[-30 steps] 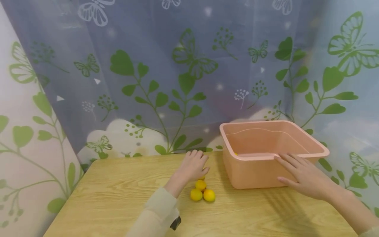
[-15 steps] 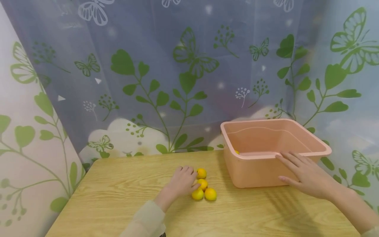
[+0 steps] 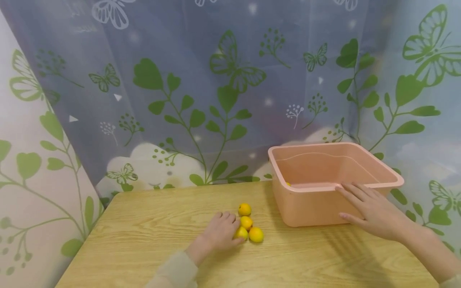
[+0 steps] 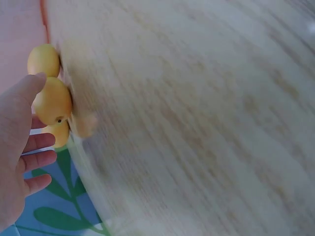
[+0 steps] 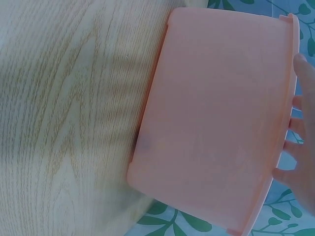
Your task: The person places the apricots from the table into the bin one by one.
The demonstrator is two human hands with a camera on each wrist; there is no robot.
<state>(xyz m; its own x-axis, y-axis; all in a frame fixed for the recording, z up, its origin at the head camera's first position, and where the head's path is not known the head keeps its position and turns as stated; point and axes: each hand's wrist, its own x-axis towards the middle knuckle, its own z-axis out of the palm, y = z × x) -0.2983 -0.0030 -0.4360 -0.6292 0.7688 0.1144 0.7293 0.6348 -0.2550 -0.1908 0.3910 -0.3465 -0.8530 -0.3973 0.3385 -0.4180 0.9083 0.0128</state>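
Observation:
Several small yellow-orange oval fruits lie in a group on the wooden table. My left hand [image 3: 220, 233] is at the nearest left fruit [image 3: 242, 233], which it partly covers in the head view. In the left wrist view the thumb overlaps one end of a fruit [image 4: 52, 101], and the other fingers are spread beyond it. Beside it lies another fruit [image 3: 256, 235]; farther back are a third [image 3: 246, 223] and the farthest one [image 3: 244, 209]. My right hand [image 3: 379, 216] has its fingers extended at the near rim of a pink plastic basin [image 3: 309, 208].
The basin stands at the table's back right, with a bit of yellow fruit [image 3: 288, 184] showing inside at its left. A leaf-and-butterfly patterned curtain [image 3: 180, 100] hangs behind the wooden table [image 3: 144, 240] and along both sides.
My left hand has drawn back toward me from above the farthest fruit to the nearest left one, uncovering the back fruits. The right hand stays at the basin rim.

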